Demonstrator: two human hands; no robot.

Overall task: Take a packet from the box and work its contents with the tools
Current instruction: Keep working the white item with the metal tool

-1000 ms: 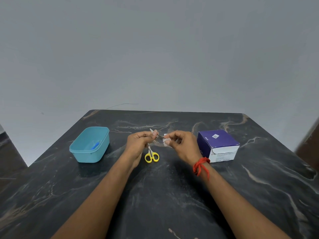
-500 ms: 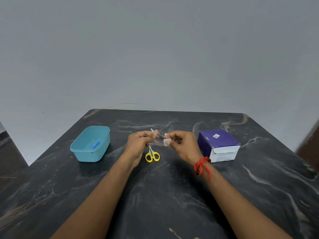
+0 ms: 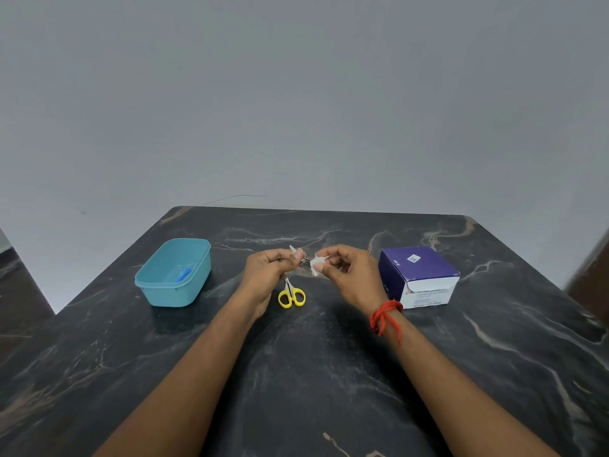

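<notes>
Tub of teal plastic stands at the left of the bench, a dark slab with pale veins. The tub is open at the top, and a small blue item lies inside it. What the item is cannot be told.

Right of the tub, and well apart from it, the left hand is raised above the middle of the bench. Its fingers are curled, and thumb and forefinger pinch a thin metal tool. The tool tip points right, toward the other hand. A pale pointed end shows above the fingertips; whether it belongs to the same tool cannot be told.

Below the two hands, scissors with yellow handles lie flat on the bench, handles toward the person. The left hand hides part of the blades. Neither hand touches the scissors.

Just right of the tool tip is a small white piece. Whether it is the packet or its contents cannot be told. The right hand holds it off the bench, pinched between thumb and curled fingers. The tool tip is at its left edge; contact cannot be confirmed. A red thread is tied round the right wrist.

Near the right hand, but apart from it, the box stands at the right of the bench. It is purple on top and white on the face toward the person, with print too fine to read.
</notes>
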